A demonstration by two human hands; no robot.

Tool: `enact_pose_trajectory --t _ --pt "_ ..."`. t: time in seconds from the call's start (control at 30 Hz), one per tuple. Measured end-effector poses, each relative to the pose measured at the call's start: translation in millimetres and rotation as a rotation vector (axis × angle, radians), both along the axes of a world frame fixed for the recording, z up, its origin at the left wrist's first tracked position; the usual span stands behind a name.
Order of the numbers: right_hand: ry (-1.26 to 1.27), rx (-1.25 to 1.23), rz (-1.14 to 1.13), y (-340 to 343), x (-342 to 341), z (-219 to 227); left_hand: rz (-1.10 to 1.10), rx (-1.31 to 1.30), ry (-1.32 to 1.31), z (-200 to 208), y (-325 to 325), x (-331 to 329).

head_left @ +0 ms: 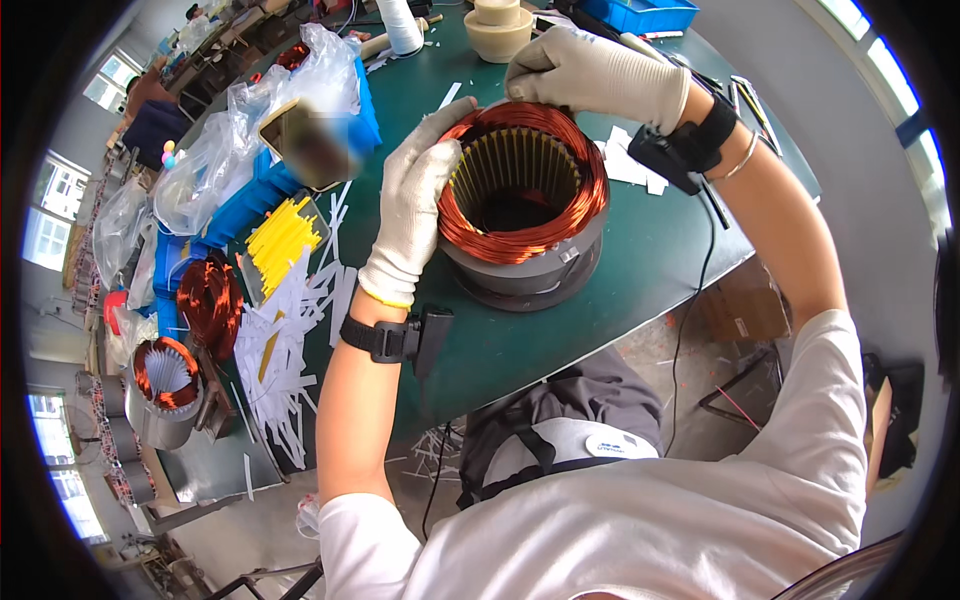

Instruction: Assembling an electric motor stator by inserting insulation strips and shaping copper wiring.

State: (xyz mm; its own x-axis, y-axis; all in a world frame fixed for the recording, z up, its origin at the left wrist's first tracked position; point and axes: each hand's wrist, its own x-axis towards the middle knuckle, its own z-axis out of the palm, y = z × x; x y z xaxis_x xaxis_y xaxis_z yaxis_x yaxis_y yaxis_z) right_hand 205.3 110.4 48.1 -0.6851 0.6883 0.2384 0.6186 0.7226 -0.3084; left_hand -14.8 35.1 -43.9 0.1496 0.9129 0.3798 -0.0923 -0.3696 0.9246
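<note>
A motor stator stands upright on the green table, a thick ring of copper winding around its top and yellowish slot liners inside its bore. My left hand, in a whitish work glove, holds the winding's left side, with the thumb near the upper rim and the fingers reaching toward the far edge. At the far side of the winding is my gloved right hand, its fingers bent and pressed together in a pinch. What it pinches is too small to make out.
Left of the stator lie white paper strips, yellow strips, blue bins with plastic bags, and a copper coil bundle. A smaller stator stands at the left edge. Behind are a white thread cone and cream stepped formers.
</note>
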Motion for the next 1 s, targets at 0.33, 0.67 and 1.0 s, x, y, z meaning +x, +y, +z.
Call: enact_pose_trajectory --t 0.33,0.67,1.0 --pt "0.063 -0.276 -0.059 3.2 -7.1 5.1 0.025 -0.006 -0.065 -2.5 -4.0 0.7" --pt "-0.052 -0.185 0.034 6.2 5.3 -12.0 0.005 -0.074 0.312 23.2 32.2 3.3" --pt "-0.171 -0.305 0.069 19.7 7.0 -1.0 0.067 -0.143 0.307 18.0 33.7 6.8"
